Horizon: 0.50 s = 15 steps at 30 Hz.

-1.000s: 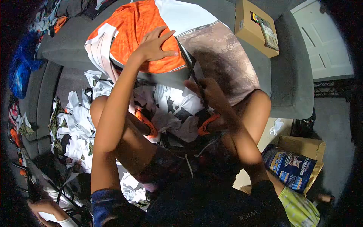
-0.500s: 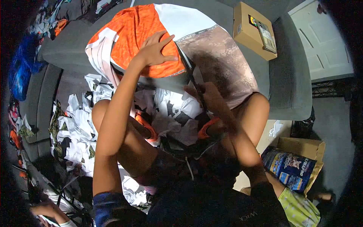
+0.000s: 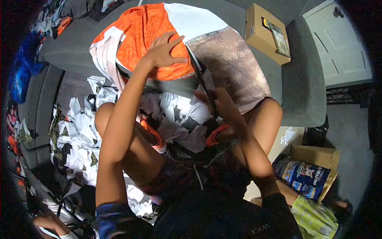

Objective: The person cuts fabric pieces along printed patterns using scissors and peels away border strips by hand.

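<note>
L hand [image 3: 164,53] spread flat on orange printed fabric [image 3: 137,30], R hand [image 3: 219,98] near its lower edge.
Fabric's on grey sofa [image 3: 302,89], w/ white panel [image 3: 195,20] & brown camo panel [image 3: 236,55] beside the orange. R hand's in shadow at dark strip [image 3: 206,85]; can't tell if it's pinching it. White scraps [image 3: 79,151] on floor, L side.

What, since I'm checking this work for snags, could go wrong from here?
A tug on the dark strip at the right hand might shift the orange cloth under the left hand. The brown cloth reaches the right knee, which could drag it by moving. Anything dropped might get lost among the white scraps.
</note>
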Available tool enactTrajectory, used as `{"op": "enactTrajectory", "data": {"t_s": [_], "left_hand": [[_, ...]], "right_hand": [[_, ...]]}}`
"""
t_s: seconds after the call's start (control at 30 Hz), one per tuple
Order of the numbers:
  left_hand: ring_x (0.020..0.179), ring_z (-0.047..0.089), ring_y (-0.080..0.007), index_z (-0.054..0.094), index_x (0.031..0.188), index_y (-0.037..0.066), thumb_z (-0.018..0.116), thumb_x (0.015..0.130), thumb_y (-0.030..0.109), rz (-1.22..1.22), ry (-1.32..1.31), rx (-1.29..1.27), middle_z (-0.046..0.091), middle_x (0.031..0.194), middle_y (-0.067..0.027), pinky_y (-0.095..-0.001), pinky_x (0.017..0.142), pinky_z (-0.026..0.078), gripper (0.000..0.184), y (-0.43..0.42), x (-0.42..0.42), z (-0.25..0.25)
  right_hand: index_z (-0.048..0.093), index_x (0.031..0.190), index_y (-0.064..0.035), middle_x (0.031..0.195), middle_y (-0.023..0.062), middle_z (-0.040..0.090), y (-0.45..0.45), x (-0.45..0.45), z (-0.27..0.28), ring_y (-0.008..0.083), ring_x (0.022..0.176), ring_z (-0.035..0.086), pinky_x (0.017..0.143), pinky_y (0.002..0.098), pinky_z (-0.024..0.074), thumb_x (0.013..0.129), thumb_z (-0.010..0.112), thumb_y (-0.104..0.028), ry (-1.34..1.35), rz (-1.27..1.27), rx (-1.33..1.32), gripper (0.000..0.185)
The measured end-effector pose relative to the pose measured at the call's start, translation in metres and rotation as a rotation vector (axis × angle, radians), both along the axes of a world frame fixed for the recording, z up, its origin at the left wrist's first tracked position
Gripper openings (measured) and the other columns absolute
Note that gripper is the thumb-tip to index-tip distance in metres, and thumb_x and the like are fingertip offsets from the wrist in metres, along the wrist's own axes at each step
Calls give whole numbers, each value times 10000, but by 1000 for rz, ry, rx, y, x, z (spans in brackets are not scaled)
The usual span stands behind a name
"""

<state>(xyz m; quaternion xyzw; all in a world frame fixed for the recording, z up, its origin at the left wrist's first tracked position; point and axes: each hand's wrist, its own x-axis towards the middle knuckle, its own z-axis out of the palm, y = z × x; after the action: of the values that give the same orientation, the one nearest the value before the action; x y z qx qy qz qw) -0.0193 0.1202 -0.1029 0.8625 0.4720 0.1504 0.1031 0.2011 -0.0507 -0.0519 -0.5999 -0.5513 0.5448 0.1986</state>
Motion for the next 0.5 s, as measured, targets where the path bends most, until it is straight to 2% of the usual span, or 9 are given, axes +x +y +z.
{"op": "enactTrajectory", "data": {"t_s": [0.07,0.23,0.37,0.5], "left_hand": [[1296,276,-249,350,1372,259,545,676,714,-3,4,0,276,1417,-58,-417,1059,226,854,0,0,0],[1280,295,-292,318,1386,277,596,719,618,-13,-11,40,278,1412,-88,-427,1037,265,800,-1,-1,-3],[1287,286,-292,318,1386,278,594,718,618,-11,-12,20,273,1416,-89,-430,1042,260,798,-1,0,1],[1293,280,-288,315,1387,280,593,715,621,-2,-2,11,270,1419,-87,-432,1042,259,804,-3,1,4]], "right_hand": [[592,632,-36,463,-18,412,-3,0,4,77,408,372,388,242,292,858,596,-381,39,-16,-13,412],[552,599,-54,451,-7,429,-6,2,13,87,378,387,369,242,298,869,575,-391,142,51,164,433],[586,708,-17,534,56,521,6,6,6,131,410,415,397,280,364,830,579,-481,67,47,-125,480],[586,709,-19,544,48,533,13,-3,16,125,403,404,403,269,356,829,584,-473,44,21,-145,470]]}}
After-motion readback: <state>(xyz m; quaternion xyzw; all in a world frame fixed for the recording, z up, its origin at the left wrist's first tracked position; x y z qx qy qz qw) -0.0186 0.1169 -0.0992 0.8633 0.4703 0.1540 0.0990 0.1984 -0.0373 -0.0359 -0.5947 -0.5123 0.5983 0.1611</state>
